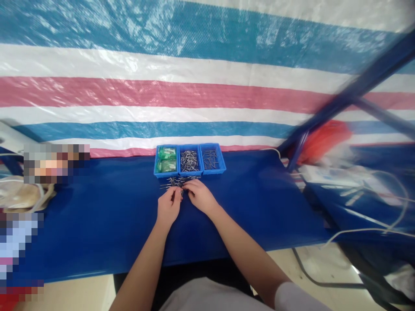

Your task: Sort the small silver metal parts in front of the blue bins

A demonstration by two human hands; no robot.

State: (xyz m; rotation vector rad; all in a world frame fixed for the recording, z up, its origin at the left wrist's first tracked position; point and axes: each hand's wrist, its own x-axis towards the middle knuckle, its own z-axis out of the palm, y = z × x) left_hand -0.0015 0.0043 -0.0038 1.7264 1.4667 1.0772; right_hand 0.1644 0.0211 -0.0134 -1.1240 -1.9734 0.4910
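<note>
A loose pile of thin metal pins (173,181), possibly rivets, lies on the blue tabletop just in front of a row of blue bins. At the near edge of this pile, my left hand (169,202) is closed in a pinch on what looks like a metal pin. My right hand (200,196) reaches in from the other side, fingers bent together at the pins; what its fingertips hold is hidden. The left bin (156,160) contains green packets (167,159), the middle bin (189,174) many metal pins, and the right bin (220,162) fewer, scattered pins.
A striped plastic sheet (194,95) hangs behind the blue table (113,216). Blue metal frame bars (337,103) rise at the right, beside another table with a red bag (324,140) and white cables (363,230). At the left are a beige bag (22,196) and a blurred-out person.
</note>
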